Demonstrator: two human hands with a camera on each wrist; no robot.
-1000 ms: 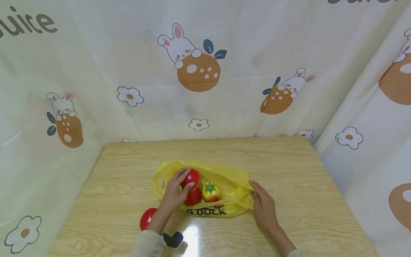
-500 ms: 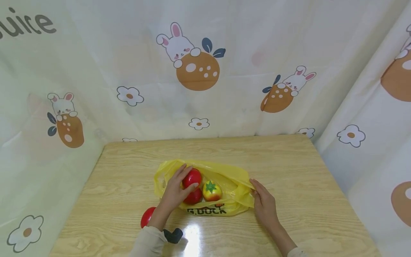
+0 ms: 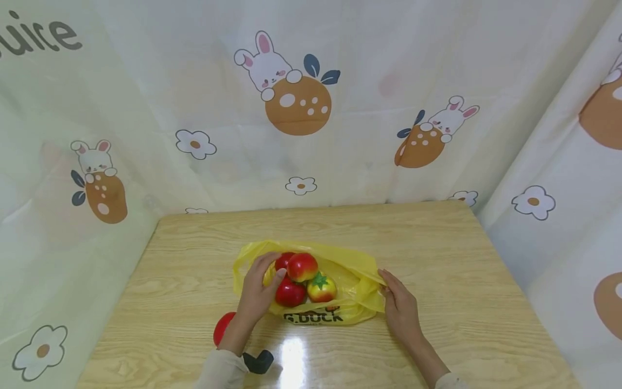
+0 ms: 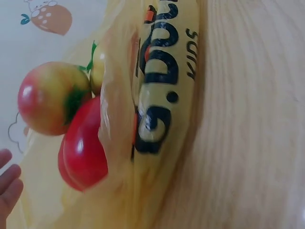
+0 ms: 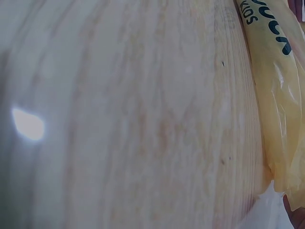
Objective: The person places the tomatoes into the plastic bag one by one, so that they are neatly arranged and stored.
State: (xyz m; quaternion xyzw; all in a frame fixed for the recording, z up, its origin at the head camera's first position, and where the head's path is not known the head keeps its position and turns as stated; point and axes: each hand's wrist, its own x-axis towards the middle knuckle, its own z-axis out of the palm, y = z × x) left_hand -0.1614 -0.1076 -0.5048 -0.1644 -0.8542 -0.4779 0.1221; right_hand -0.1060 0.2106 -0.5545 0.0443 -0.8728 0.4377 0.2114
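Both hands work a yellow plastic bag mid-tabletop: left hand loose-fingered against its red apples, right hand pinching the bag's edge. Thin, slippery film, I'd judge; best gripped at the rim.

Yellow bag printed with black letters lies on wooden surface; red fruit at mid-left, fingertips lower left.

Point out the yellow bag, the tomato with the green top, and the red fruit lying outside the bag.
yellow bag (image 3: 357,302): head view, right front wall.
tomato (image 3: 322,288): head view, its middle.
red fruit (image 3: 222,328): head view, visible left side.
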